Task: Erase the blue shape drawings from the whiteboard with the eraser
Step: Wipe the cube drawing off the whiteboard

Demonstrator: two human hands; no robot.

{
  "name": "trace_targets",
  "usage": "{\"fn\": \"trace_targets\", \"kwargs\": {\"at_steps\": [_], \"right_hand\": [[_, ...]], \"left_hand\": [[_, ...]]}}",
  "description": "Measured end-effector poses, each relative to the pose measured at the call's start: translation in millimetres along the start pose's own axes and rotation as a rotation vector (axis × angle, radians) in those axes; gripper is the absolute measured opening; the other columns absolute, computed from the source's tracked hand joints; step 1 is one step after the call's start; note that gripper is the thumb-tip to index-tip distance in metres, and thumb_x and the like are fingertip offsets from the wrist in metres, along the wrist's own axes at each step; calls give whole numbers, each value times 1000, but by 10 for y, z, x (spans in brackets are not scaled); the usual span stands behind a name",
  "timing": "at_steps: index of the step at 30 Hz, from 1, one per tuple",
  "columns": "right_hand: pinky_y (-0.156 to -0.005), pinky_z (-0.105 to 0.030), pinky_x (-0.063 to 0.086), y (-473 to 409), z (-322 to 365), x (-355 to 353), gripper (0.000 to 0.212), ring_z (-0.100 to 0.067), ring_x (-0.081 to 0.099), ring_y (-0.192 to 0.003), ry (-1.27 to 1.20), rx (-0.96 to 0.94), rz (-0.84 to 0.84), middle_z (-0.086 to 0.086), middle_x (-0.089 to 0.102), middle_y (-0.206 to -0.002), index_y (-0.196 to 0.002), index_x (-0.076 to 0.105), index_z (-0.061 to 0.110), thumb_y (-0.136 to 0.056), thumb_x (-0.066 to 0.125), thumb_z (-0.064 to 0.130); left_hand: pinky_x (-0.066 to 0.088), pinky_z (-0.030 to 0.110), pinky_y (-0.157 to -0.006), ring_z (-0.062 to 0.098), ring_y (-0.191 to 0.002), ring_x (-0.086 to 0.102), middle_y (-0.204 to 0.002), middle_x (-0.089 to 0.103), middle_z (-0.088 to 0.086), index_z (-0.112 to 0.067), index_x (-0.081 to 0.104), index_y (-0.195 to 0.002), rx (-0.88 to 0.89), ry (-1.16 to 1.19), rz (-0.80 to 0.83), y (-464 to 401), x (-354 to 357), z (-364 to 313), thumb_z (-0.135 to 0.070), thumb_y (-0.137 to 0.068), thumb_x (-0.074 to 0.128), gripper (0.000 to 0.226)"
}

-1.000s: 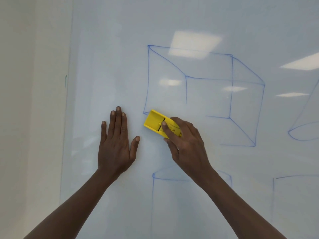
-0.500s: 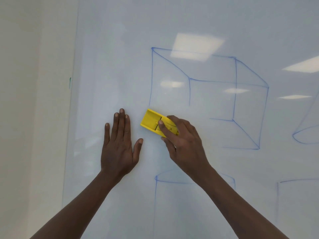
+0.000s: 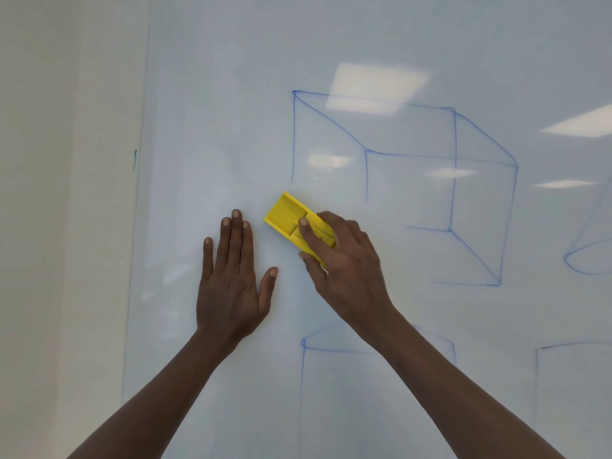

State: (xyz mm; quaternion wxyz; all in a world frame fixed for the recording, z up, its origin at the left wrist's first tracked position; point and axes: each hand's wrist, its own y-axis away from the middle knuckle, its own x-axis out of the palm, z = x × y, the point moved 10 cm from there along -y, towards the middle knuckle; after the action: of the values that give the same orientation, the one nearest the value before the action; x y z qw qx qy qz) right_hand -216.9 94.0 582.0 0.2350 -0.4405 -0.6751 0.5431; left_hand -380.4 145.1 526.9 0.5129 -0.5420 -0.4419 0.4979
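Yellow plastic eraser (image 3: 291,220) lies against the whiteboard (image 3: 215,111) just below the blue cube drawing (image 3: 410,173), gripped by the right hand (image 3: 344,266); the left hand (image 3: 231,279) rests flat, fingers spread, holding nothing. Light or tilted pressure may leave streaks, and a wide stroke could skip the cube's far edges.

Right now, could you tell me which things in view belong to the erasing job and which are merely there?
Job: yellow eraser in right hand; blue cube drawing; cylinder drawing; whiteboard.
Not part of it: green mark on the edge; left hand, flat on board.
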Motion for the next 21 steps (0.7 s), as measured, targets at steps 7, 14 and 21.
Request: {"fn": "trace_targets", "kwargs": {"at_steps": [7, 14, 21], "right_hand": [[-77, -43, 51, -284, -172, -95, 43, -36, 57, -96, 35, 129, -71, -16, 61, -123, -132, 62, 13, -90, 67, 21], [-78, -43, 51, -438, 34, 8, 45, -35, 55, -100, 34, 103, -22, -17, 58, -125, -136, 58, 12, -93, 63, 26], [-79, -42, 50, -564, -289, -132, 45, -36, 52, -101, 14, 200, -83, -17, 57, -123, -135, 59, 14, -92, 65, 25]], "left_hand": [[3, 46, -133, 28, -164, 7, -176, 9, 16, 1, 14, -166, 0, -11, 12, 14, 8, -1, -47, -107, 32, 78], [5, 47, -133, 28, -164, 8, -176, 10, 16, 0, 13, -166, 4, -4, 6, 13, 7, -9, -47, -107, 32, 78], [6, 47, -133, 28, -164, 8, -176, 11, 16, 0, 15, -166, 6, -3, 9, 23, 6, -15, -47, -107, 33, 78]]}}
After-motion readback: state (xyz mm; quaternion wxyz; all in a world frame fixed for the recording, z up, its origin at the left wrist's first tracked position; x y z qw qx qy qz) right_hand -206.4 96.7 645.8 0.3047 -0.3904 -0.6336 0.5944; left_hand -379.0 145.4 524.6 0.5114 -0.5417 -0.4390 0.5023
